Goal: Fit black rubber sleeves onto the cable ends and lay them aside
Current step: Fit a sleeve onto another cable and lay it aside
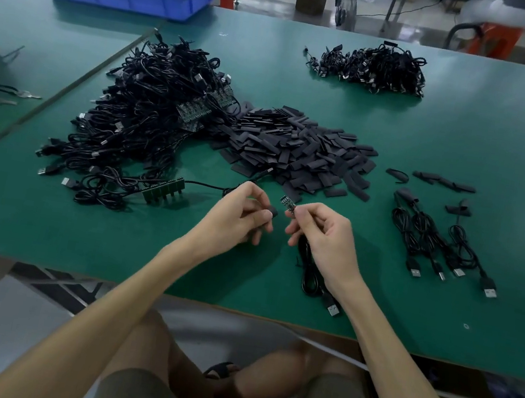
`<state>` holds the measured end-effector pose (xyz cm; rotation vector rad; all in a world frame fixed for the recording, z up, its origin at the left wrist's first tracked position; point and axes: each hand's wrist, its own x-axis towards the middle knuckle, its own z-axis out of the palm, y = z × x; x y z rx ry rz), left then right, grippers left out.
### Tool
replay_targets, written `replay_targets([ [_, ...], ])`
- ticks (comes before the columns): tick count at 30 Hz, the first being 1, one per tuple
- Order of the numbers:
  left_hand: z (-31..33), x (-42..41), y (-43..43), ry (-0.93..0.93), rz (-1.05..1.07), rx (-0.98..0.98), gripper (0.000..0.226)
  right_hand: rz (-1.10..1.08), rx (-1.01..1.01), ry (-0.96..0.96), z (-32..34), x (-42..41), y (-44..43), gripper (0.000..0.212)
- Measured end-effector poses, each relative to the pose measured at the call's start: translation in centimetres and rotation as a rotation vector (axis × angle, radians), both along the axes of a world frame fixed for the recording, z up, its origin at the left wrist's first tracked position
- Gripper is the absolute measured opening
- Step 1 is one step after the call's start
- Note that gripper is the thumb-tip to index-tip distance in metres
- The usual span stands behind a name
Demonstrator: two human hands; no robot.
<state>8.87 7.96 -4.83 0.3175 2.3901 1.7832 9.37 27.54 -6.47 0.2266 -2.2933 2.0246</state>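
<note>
Sleeve [274,214] pinched in L hand [244,215], just beside cable end [288,206] pinched by R hand [324,233].

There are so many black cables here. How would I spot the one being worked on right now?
On the green table, find the person's right hand near the front edge. The cable trails out from under it, USB plug by the forearm. Unlike its neighbours, its bare circuit board end is pinched in the fingers.
</note>
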Motion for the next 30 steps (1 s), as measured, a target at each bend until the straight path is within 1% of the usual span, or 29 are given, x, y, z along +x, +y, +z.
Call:
replay_targets([
  [4,-0.8,-0.1,-0.2,0.025,0.025,0.004,0.005,-0.013,0.03,0.008,0.0,0.0,0.0,0.021],
  [7,-0.8,-0.2,-0.2,0.045,-0.021,0.037,0.002,-0.003,0.06,-0.011,0.0,0.0,-0.2,0.022],
  [12,-0.9,-0.2,0.1,0.055,-0.031,0.008,0.009,0.059,0.095,-0.013,0.1,0.1,-0.3,0.013],
  [14,-1.0,-0.1,0.1,0.096,-0.011,-0.014,0.009,0.057,0.086,-0.022,0.1,0.1,-0.3,0.014],
  [15,-1.0,0.1,0.3,0.154,0.003,-0.054,0.009,0.036,0.083,-0.028,0.1,0.1,-0.3,0.016],
  [16,-1.0,0.4,0.4,0.249,0.008,-0.135,0.008,0.008,0.084,-0.029,0.2,0.1,-0.4,0.019],
  [17,-1.0,0.7,0.6,0.368,0.005,-0.25,0.01,-0.019,0.087,-0.028,0.2,0.1,-0.4,0.021],
  [19,-1.2,1.5,1.0,0.572,0.021,-0.491,0.023,-0.049,0.092,-0.022,0.2,0.2,-0.5,0.025],
  [21,-1.1,2.1,1.2,0.658,0.068,-0.623,0.032,-0.041,0.086,-0.021,0.2,0.2,-0.5,0.025],
  [24,-0.9,2.1,1.0,0.686,0.117,-0.675,0.027,-0.009,0.081,-0.03,0.2,0.1,-0.5,0.02],
  [27,-0.7,1.9,0.7,0.684,0.112,-0.659,0.018,0.027,0.1,-0.026,0.0,-0.1,-0.4,0.016],
  [30,-0.2,1.4,0.1,0.68,0.109,-0.62,0.016,0.049,0.119,-0.034,-0.1,-0.2,-0.3,0.019],
])
